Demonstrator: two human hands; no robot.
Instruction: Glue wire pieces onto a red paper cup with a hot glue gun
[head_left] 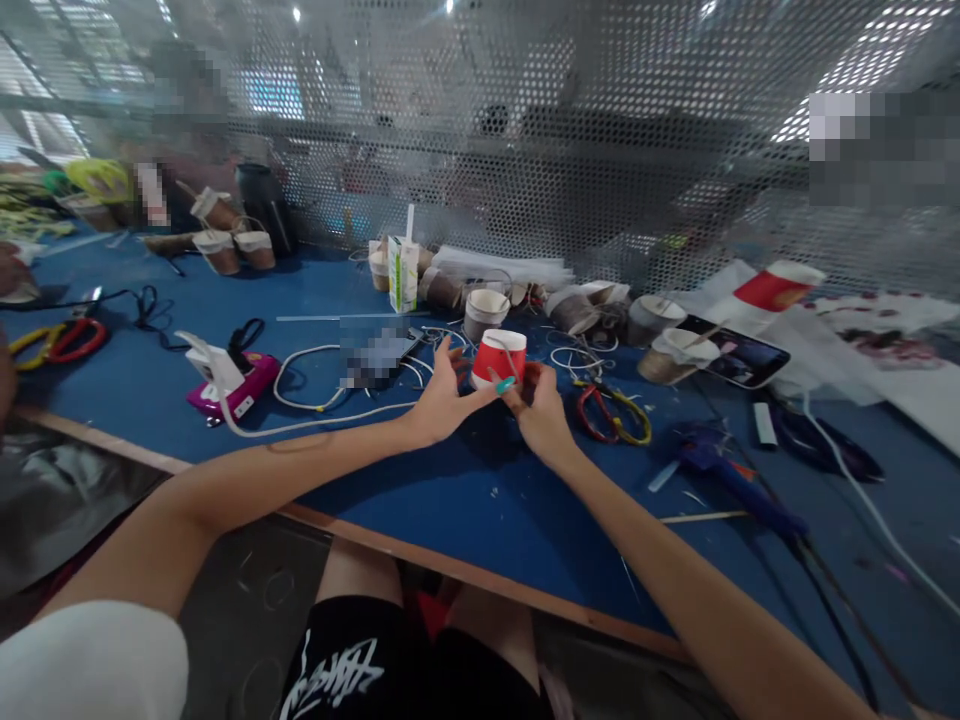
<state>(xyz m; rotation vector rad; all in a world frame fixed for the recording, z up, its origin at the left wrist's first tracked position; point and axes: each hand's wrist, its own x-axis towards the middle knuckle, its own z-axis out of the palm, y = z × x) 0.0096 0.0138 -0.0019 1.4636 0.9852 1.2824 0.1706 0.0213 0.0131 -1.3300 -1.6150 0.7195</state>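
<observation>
A red paper cup (489, 362) with a white top band sits upside down between my hands, above the blue table. My left hand (444, 402) reaches round its left side, fingers raised and thumb stretched across the front near the lower edge. At the cup's lower right, the fingers of my right hand (541, 408) are curled and pressed together. A thin greyish cord (513, 350) lies over the cup and runs down to those fingertips. A small teal patch shows where the thumb and fingers meet; I cannot tell what it is. Just behind stands a pale cup (486, 310).
Red-and-yellow pliers (616, 412) and a blue glue gun (731, 475) lie to the right. A phone (739, 352) leans behind brown cups. On the left are a magenta power strip (244, 385), white cable (337, 422) and a drink carton (403, 275). A perforated metal screen (450, 130) rises behind.
</observation>
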